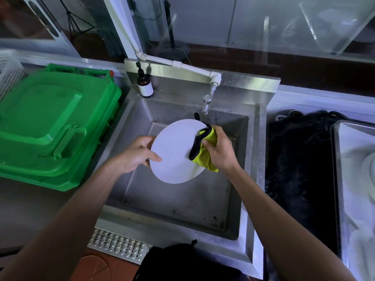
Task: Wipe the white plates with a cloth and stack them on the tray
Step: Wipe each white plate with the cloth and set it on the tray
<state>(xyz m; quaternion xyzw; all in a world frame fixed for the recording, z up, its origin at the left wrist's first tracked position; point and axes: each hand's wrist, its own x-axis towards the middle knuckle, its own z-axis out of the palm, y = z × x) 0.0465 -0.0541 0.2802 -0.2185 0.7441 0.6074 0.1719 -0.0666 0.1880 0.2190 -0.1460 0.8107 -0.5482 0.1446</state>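
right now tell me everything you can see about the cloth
The cloth is yellow-green with a black edge and a small black loop sticking up near the tap. It looks like soft fabric, bunched and folded rather than spread flat. The right hand grips it and presses it against the right rim of the white plate, which the left hand holds tilted over the sink. A corner hangs below the hand.

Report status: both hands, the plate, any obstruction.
Left hand grips white plate by its left rim, over the sink. Right hand presses yellow cloth on the plate's right edge. Tray to the right, nothing in between.
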